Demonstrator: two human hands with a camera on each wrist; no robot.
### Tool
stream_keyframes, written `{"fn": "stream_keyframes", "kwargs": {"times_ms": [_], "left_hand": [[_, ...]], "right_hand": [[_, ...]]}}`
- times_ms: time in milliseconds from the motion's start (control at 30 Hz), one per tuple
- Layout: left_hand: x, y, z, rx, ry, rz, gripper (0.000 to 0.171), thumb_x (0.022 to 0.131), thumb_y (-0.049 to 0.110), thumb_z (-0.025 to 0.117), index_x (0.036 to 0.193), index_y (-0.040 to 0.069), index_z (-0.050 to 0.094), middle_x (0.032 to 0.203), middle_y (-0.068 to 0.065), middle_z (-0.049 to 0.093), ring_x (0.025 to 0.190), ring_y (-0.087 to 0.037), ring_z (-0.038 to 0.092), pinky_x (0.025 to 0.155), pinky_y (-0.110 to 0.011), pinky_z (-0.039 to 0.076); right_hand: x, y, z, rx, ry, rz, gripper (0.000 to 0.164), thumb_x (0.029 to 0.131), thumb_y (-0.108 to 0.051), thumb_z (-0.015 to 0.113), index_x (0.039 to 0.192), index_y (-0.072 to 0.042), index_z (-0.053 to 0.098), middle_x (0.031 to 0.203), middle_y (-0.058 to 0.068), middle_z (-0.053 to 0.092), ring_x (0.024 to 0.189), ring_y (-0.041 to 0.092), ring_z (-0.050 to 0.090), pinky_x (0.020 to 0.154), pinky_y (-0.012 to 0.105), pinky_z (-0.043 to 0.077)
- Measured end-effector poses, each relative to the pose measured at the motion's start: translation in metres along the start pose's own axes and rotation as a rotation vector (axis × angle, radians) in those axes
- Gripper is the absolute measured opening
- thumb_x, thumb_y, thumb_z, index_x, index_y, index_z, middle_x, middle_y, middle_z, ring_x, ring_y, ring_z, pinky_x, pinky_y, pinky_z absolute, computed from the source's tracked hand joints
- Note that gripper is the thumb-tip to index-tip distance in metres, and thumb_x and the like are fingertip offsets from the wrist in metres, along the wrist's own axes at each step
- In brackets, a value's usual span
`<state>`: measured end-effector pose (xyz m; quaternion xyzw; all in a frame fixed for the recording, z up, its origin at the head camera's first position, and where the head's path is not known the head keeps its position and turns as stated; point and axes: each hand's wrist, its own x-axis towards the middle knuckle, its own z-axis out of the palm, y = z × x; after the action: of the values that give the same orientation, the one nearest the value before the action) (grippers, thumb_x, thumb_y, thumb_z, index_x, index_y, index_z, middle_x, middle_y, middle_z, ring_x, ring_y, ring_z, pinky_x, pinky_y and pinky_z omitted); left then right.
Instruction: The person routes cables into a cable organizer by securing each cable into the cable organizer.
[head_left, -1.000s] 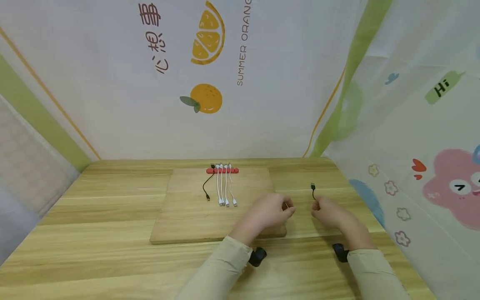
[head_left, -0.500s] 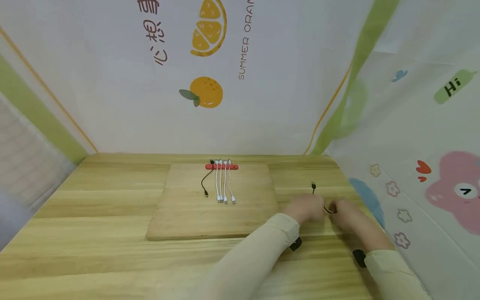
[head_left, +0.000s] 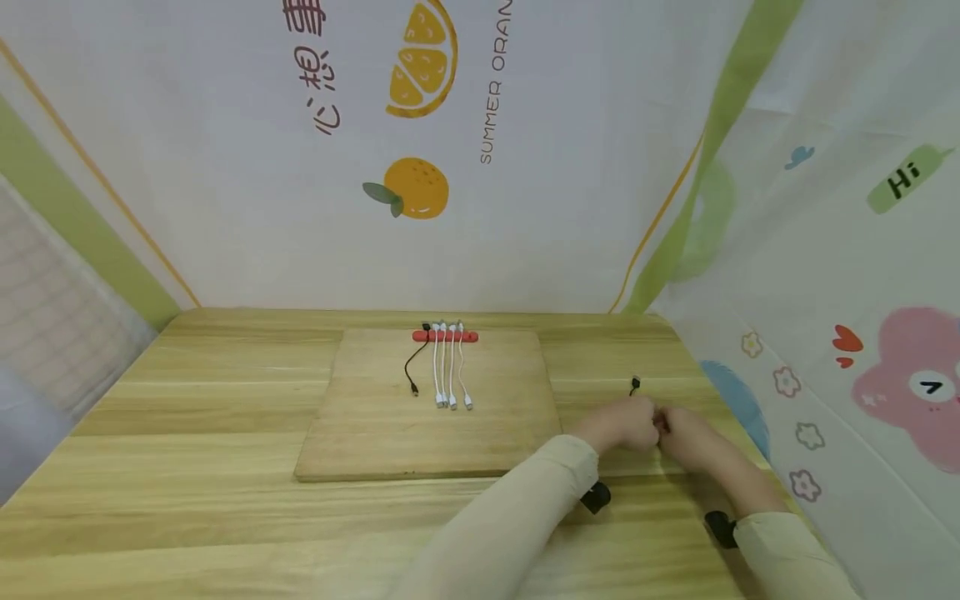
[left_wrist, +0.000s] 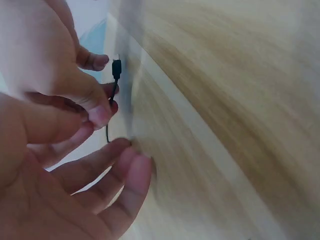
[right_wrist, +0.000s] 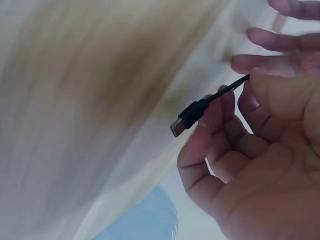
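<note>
A short black USB cable (head_left: 635, 384) lies at the right of the table, one plug showing just past my hands. Close beside each other there are my left hand (head_left: 628, 423) and my right hand (head_left: 692, 440). In the right wrist view, my right hand (right_wrist: 260, 165) pinches the cord near its small metal-tipped connector (right_wrist: 189, 119), which lies against the fingertips. From the left wrist, the connector (left_wrist: 116, 69) points up out of the right hand's pinch. My left hand's thumb and index finger come together on the cord, while its other fingers (left_wrist: 132, 180) extend loosely. Part of the cord is hidden by the hands.
A wooden board (head_left: 375, 442) lies left of the hands. On its far edge a red cable holder (head_left: 470, 337) keeps several white cables (head_left: 452, 375) and one black cable (head_left: 408, 367) in a row. A printed curtain (head_left: 562, 167) rises behind the table and along its right side.
My left hand moves right, off the board's edge, to meet my right hand, which shifts slightly right. Over the last half second the hands close together on the cord, and the far plug turns slightly.
</note>
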<state>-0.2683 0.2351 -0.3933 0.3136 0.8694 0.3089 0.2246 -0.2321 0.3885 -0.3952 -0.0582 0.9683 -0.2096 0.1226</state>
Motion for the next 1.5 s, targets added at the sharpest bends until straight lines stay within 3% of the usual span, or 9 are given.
{"fn": "stream_keyframes", "kwargs": {"times_ms": [100, 233, 300, 400, 733, 933, 1100, 1233, 1500], "left_hand": [[-0.005, -0.005, -0.003, -0.327, 0.026, -0.054, 0.017, 0.098, -0.002, 0.053, 0.084, 0.005, 0.059, 0.068, 0.002, 0.050, 0.053, -0.008, 0.041, 0.052, -0.021, 0.038], [-0.015, -0.012, -0.013, -0.784, 0.131, -0.137, 0.026, 0.098, -0.003, 0.051, 0.112, 0.002, 0.073, 0.095, -0.004, 0.071, 0.089, -0.024, 0.070, 0.090, -0.044, 0.060], [-0.017, -0.016, -0.019, -0.937, 0.181, -0.149, 0.029, 0.099, -0.002, 0.053, 0.118, 0.000, 0.074, 0.106, -0.008, 0.075, 0.102, -0.029, 0.072, 0.108, -0.058, 0.053], [-0.019, -0.019, -0.029, -1.055, 0.242, -0.148, 0.024, 0.100, -0.001, 0.057, 0.116, 0.001, 0.075, 0.102, -0.009, 0.076, 0.088, -0.021, 0.067, 0.109, -0.057, 0.051], [-0.035, -0.043, -0.077, -1.072, 0.388, -0.030, 0.019, 0.105, 0.003, 0.060, 0.118, 0.003, 0.075, 0.109, -0.016, 0.081, 0.080, -0.014, 0.068, 0.073, -0.027, 0.056], [-0.049, -0.063, -0.102, -1.257, 0.367, -0.036, 0.023, 0.104, 0.001, 0.064, 0.125, 0.007, 0.069, 0.114, -0.016, 0.078, 0.081, -0.013, 0.069, 0.082, -0.032, 0.057], [-0.064, -0.084, -0.122, -1.360, 0.405, -0.039, 0.042, 0.103, -0.004, 0.063, 0.143, 0.007, 0.057, 0.098, -0.004, 0.073, 0.084, -0.015, 0.067, 0.095, -0.040, 0.053], [-0.078, -0.102, -0.137, -1.307, 0.465, -0.055, 0.051, 0.101, -0.003, 0.067, 0.150, 0.010, 0.057, 0.098, -0.003, 0.074, 0.086, -0.016, 0.067, 0.095, -0.040, 0.054], [-0.095, -0.134, -0.154, -1.041, 0.491, -0.090, 0.046, 0.100, 0.008, 0.073, 0.145, 0.007, 0.061, 0.110, -0.009, 0.078, 0.087, -0.014, 0.068, 0.090, -0.033, 0.058]], "right_hand": [[-0.003, -0.003, -0.001, 0.068, -0.002, -0.005, 0.019, 0.107, -0.006, 0.047, 0.108, 0.008, 0.060, 0.085, 0.011, 0.057, 0.077, 0.022, 0.050, 0.069, 0.036, 0.040], [-0.006, -0.015, -0.005, 0.165, -0.006, -0.033, 0.020, 0.111, -0.008, 0.047, 0.112, 0.009, 0.058, 0.087, 0.010, 0.057, 0.074, 0.020, 0.048, 0.064, 0.032, 0.039], [-0.008, -0.022, -0.007, 0.208, -0.001, -0.049, 0.020, 0.112, -0.009, 0.046, 0.106, 0.006, 0.057, 0.087, 0.010, 0.057, 0.072, 0.019, 0.047, 0.062, 0.030, 0.039], [-0.010, -0.035, -0.008, 0.251, 0.007, -0.055, 0.019, 0.113, -0.010, 0.046, 0.106, 0.003, 0.058, 0.090, 0.011, 0.063, 0.074, 0.020, 0.053, 0.062, 0.030, 0.042], [-0.011, -0.076, 0.004, 0.354, -0.001, 0.003, 0.024, 0.113, -0.012, 0.045, 0.116, 0.007, 0.057, 0.076, 0.010, 0.066, 0.063, 0.023, 0.065, 0.054, 0.028, 0.044], [-0.013, -0.103, 0.010, 0.359, 0.000, -0.061, 0.023, 0.114, -0.014, 0.045, 0.117, 0.005, 0.058, 0.074, 0.007, 0.060, 0.060, 0.025, 0.061, 0.049, 0.027, 0.038], [-0.013, -0.125, 0.011, 0.390, -0.009, -0.141, 0.025, 0.114, -0.013, 0.047, 0.124, 0.006, 0.061, 0.086, 0.011, 0.063, 0.065, 0.021, 0.063, 0.059, 0.031, 0.050], [-0.010, -0.141, 0.013, 0.415, -0.026, -0.176, 0.026, 0.114, -0.014, 0.049, 0.125, 0.005, 0.061, 0.091, 0.013, 0.066, 0.068, 0.020, 0.064, 0.064, 0.033, 0.054], [0.004, -0.167, 0.030, 0.414, -0.040, -0.197, 0.020, 0.112, -0.007, 0.049, 0.120, 0.007, 0.061, 0.090, 0.015, 0.067, 0.067, 0.026, 0.066, 0.058, 0.030, 0.053]]}}
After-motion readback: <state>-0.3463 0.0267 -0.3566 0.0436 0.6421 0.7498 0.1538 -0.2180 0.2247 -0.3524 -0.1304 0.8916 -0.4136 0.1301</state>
